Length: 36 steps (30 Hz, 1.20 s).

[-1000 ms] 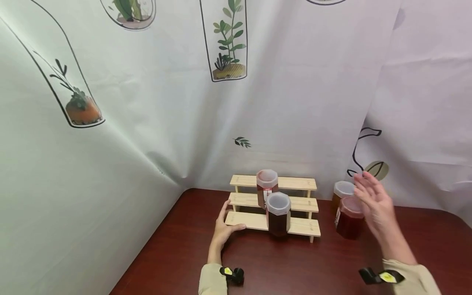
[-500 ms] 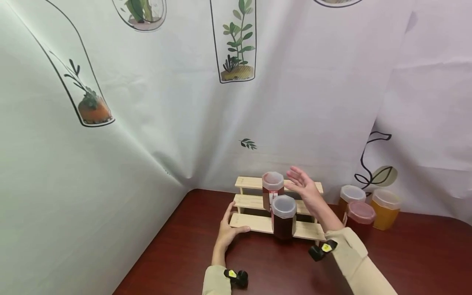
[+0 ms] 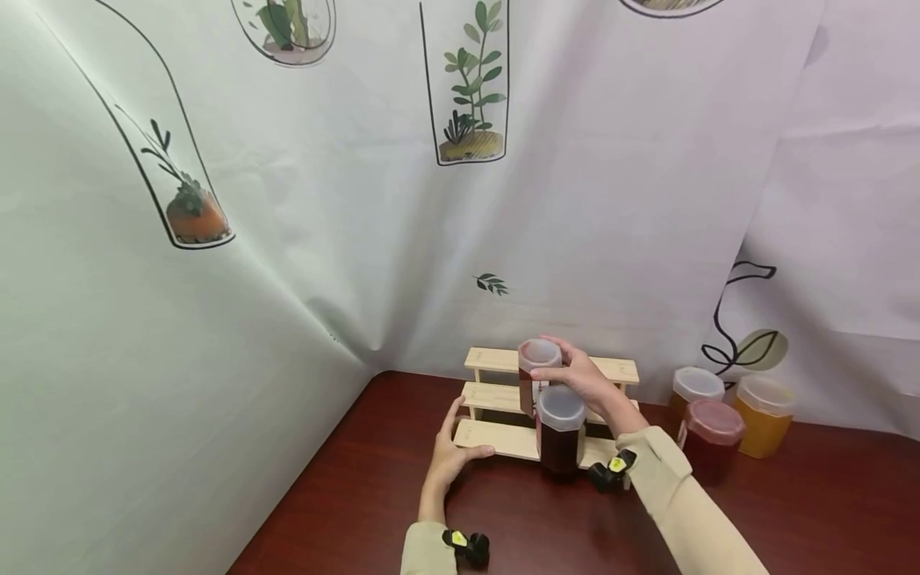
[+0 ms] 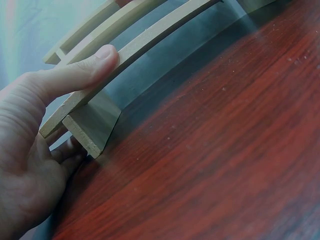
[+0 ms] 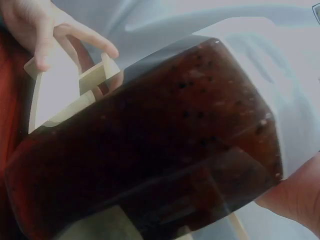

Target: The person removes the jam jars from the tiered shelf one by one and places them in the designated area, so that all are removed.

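My left hand (image 3: 447, 459) grips the left end of a three-step wooden stand (image 3: 496, 439). In the left wrist view its thumb (image 4: 102, 62) presses the front board's edge, with fingers behind the end. On the stand, a red jar (image 3: 528, 391) with a clear lid is held by my right hand (image 3: 585, 383), thumb across its front and fingers behind the lid. A dark jar (image 3: 561, 439) stands in front, at the lowest step, and hides part of the red one. That dark jar (image 5: 150, 130) fills the right wrist view; only part of my right hand (image 5: 297, 197) shows there.
To the right on the dark red table (image 3: 517, 519) stand three lidded jars: an amber one (image 3: 695, 387) at the back, a red one (image 3: 711, 439) in front, and a yellow one (image 3: 763, 415). A printed white cloth (image 3: 611, 200) hangs close behind the stand.
My right hand has swung left from the jars at the right to the stand and taken hold of the red jar. The left hand keeps its grip. The head view has shifted slightly.
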### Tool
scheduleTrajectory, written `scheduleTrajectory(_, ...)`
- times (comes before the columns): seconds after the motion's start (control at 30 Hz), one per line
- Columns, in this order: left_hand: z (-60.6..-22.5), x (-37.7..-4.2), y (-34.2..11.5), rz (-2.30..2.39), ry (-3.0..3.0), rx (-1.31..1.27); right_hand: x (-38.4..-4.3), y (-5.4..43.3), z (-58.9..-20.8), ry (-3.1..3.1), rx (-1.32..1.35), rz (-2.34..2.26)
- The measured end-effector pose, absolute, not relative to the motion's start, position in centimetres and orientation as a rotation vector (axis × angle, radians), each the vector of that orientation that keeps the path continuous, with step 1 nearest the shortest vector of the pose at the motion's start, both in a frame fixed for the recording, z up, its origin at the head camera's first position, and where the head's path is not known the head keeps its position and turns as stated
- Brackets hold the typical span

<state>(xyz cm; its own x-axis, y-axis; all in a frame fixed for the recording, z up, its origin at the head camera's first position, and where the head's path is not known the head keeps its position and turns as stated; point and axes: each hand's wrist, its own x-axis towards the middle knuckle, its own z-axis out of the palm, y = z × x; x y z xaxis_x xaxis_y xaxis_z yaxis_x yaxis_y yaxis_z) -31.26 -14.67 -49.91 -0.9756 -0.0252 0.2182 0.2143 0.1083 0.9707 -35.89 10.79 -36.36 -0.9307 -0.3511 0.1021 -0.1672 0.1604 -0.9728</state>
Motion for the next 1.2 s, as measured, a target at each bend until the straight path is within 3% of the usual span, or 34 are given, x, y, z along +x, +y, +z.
scheduleTrajectory(0.37, -50.3, -30.8, -14.2, -1.971, -2.230, -0.155, -35.7, 11.3, -37.1, 2.366, -0.341, -1.969)
scheduleTrajectory(0.67, -50.1, -31.2, -14.5, -1.980, -2.198, -0.184, -35.0, 13.4, -31.6, 2.338, -0.346, -2.281)
scheduleTrajectory(0.87, -49.8, -31.4, -14.6, -1.965, -2.223, -0.176, -33.6, 17.5, -29.1, 2.357, -0.297, -2.541)
scheduleTrajectory(1.2, -49.9, -31.4, -14.6, -1.987, -2.204, -0.172, -29.9, 26.2, -28.8, 2.291, -0.101, -2.876)
